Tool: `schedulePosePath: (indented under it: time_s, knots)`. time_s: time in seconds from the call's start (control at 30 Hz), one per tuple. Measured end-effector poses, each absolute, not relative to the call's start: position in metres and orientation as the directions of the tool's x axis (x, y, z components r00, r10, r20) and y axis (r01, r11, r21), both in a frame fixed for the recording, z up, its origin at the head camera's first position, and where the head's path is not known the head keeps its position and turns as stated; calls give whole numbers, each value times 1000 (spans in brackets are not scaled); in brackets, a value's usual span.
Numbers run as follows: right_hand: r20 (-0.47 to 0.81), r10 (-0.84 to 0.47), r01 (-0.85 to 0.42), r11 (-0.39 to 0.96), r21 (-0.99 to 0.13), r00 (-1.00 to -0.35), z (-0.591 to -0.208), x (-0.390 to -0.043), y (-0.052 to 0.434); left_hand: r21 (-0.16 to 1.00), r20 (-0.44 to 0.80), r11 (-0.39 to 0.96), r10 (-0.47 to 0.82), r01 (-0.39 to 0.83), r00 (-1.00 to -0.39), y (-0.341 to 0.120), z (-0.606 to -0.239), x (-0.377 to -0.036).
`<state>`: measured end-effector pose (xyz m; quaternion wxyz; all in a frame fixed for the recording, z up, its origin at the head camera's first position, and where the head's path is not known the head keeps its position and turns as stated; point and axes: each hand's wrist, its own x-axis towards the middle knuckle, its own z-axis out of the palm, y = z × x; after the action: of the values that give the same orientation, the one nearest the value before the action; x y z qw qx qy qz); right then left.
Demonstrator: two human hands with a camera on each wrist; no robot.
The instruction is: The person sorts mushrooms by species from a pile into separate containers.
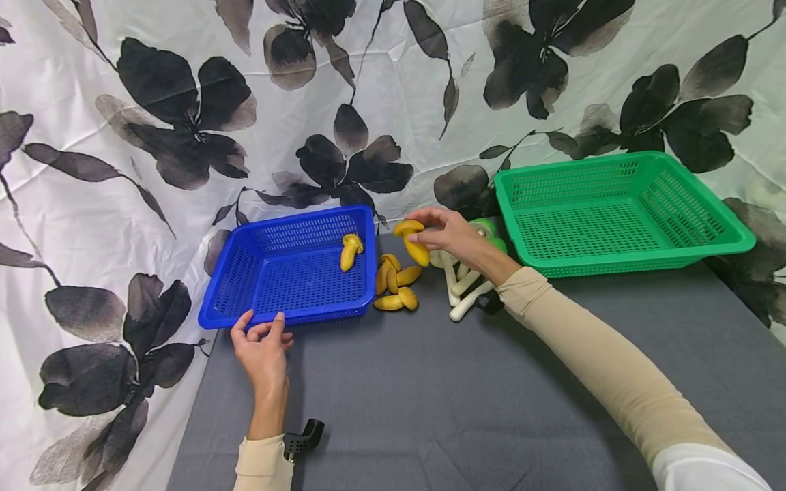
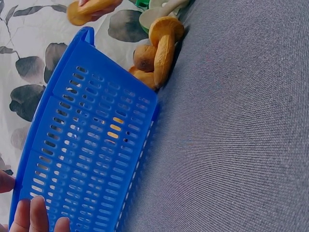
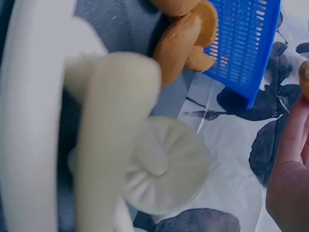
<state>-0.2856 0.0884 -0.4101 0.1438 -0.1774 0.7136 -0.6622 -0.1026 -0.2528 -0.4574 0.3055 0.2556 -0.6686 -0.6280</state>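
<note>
My right hand [image 1: 457, 239] pinches a yellow toy mushroom [image 1: 415, 244] in the air, just right of the blue plastic basket [image 1: 285, 318]. At that basket's near rim, my left hand [image 1: 263, 348] holds the edge; the left wrist view shows fingertips [image 2: 38, 212] against the outer wall. Inside the basket lies one yellow mushroom [image 1: 350, 252]. Several more yellow mushrooms [image 1: 400, 300] are piled on the table against its right side. White-stemmed mushrooms [image 1: 469, 300], some with green caps, lie below my right wrist and loom large in the right wrist view.
A green plastic basket [image 1: 620, 264] stands at the back right, beside the white-stemmed mushrooms. Grey cloth covers the table [image 1: 430, 402]. Behind it hangs a white curtain [image 1: 393, 88] with dark flowers. A black wrist mount [image 1: 303, 438] sits on my left sleeve.
</note>
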Motion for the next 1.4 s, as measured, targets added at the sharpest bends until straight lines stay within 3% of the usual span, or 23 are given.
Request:
schedulePosePath:
  time_s: [0.77, 1.4]
  knots:
    - [8, -390, 8, -39, -999, -921, -395, -290, 46, 996, 79, 88, -723, 21, -687, -254, -457, -105]
    - [40, -476, -16, -54, -998, -878, -388, -294, 15, 997, 57, 79, -703, 3, -709, -254, -453, -102]
